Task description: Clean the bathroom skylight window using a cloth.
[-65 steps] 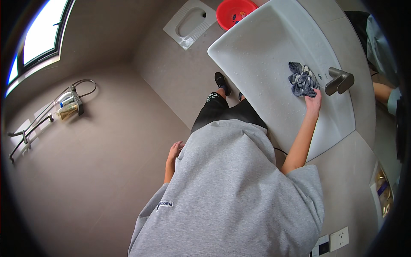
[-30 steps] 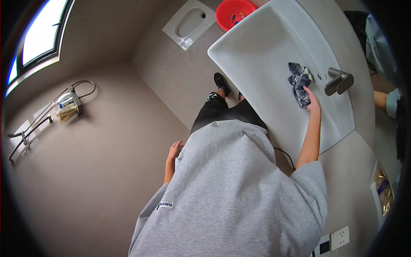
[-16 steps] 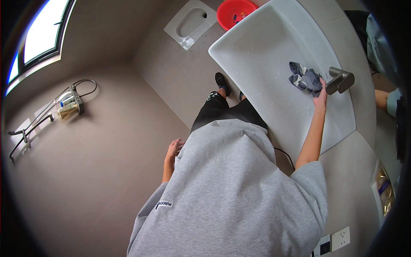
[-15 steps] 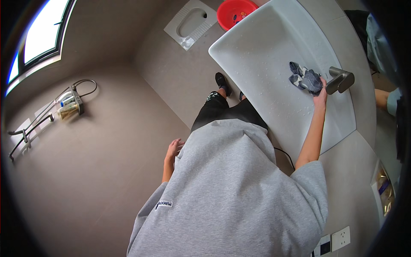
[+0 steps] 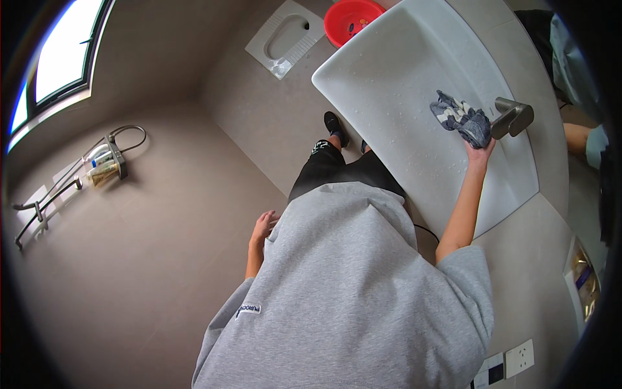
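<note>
A person in a gray shirt [image 5: 363, 279] stands at a white sink [image 5: 395, 97], the right hand [image 5: 480, 153] gripping the near end of a bunched gray-and-white cloth [image 5: 461, 119] inside the basin. The cloth stretches ahead of the hand and to its left, its bulk beyond the fingers, most of which it hides. The tap [image 5: 514, 118] juts in just to the right of the cloth's near end; whether the two touch cannot be told. Water drops dot the sink's white surface. The left hand [image 5: 264, 225] hangs by the shirt's left side, well apart from the cloth, fingers partly hidden; how far it is closed cannot be told. A red tub [image 5: 350, 19] sits beside the sink's far end, near a squat toilet [image 5: 285, 40].
</note>
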Demonstrator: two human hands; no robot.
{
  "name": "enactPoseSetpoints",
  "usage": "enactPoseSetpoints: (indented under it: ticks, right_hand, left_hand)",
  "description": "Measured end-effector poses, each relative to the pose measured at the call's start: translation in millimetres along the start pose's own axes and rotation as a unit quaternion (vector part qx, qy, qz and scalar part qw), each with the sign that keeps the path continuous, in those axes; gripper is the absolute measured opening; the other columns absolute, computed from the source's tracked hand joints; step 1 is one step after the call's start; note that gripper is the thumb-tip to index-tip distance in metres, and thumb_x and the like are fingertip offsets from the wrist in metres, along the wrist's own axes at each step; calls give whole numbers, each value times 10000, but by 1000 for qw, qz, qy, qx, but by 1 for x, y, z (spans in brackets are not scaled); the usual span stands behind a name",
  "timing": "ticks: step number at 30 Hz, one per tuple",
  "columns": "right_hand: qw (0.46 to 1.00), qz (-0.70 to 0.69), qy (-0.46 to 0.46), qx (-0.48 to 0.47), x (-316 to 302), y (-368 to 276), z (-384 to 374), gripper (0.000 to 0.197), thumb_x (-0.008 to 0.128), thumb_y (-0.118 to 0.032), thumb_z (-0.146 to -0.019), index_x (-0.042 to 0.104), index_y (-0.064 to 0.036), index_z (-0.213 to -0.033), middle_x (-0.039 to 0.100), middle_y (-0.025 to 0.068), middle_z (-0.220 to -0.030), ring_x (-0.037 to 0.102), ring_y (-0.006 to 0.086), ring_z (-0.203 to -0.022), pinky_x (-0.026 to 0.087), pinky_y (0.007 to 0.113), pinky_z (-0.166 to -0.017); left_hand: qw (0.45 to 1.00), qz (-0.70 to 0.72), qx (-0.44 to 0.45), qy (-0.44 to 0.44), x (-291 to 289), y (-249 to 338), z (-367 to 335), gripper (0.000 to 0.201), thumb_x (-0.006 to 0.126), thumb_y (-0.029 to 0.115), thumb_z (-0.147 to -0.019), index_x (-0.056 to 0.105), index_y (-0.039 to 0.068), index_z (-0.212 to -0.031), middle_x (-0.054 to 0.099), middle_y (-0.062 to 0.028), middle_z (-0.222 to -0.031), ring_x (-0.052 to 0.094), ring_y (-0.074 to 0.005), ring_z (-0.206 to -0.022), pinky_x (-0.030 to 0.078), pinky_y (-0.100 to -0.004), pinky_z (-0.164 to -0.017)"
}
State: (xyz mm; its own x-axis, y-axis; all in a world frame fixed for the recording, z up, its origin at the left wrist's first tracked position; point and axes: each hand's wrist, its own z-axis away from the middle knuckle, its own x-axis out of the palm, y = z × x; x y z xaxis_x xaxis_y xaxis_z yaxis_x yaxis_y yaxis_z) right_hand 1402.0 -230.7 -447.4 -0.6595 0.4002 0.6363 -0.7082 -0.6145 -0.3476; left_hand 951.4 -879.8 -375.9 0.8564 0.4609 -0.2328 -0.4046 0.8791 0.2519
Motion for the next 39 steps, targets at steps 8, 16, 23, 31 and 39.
enactPoseSetpoints:
  ticks: [8, 16, 23, 31, 39]
  right_hand:
    - [975, 27, 213, -51, -25, 13, -10, 399, 600, -308, -953, 641, -70, -1271, 675, 107, -1281, 634, 284, -1179, 440, 491, -1073]
    - [970, 47, 213, -103, -54, 10, -6, 467, 630, -334, -939, 579, -52, -1307, 623, 114, -1274, 579, 250, -1148, 386, 452, -1085]
    - [754, 391, 288, -444, 44, -13, 63, 338, 545, -339, -977, 681, -37, -1046, 630, 56, -966, 567, 175, -884, 452, 312, -841]
    - [825, 416, 188, -333, 97, -45, 82, 496, 456, -457, -1046, 642, -30, -872, 572, 3, -770, 455, 91, -713, 336, 266, -624]
    - [892, 314, 116, -304, 101, -50, 92, 471, 464, -416, -1061, 623, 13, -949, 545, 33, -801, 416, 118, -685, 338, 270, -656]
  left_hand:
    - [999, 25, 32, 34, 6, 85, 3, 455, 459, 392, -1063, 524, 96, -1403, 662, -135, -1304, 657, -289, -1142, 487, -464, -981]
    - [999, 18, 11, 24, 1, 65, 4, 449, 455, 388, -1066, 523, 97, -1402, 662, -138, -1299, 655, -291, -1146, 490, -464, -976]
    - [1000, 2, -15, 24, -4, 10, -5, 464, 475, 371, -1065, 535, 60, -1404, 634, -158, -1335, 633, -305, -1191, 496, -437, -1008]
    - [999, -12, 36, 16, -6, -13, -23, 463, 499, 336, -1063, 554, 0, -1377, 628, -173, -1331, 627, -301, -1200, 510, -406, -996]
    - [1000, 5, 21, 11, -1, 5, -9, 451, 483, 323, -1070, 534, 14, -1394, 626, -213, -1320, 636, -336, -1170, 516, -420, -992]
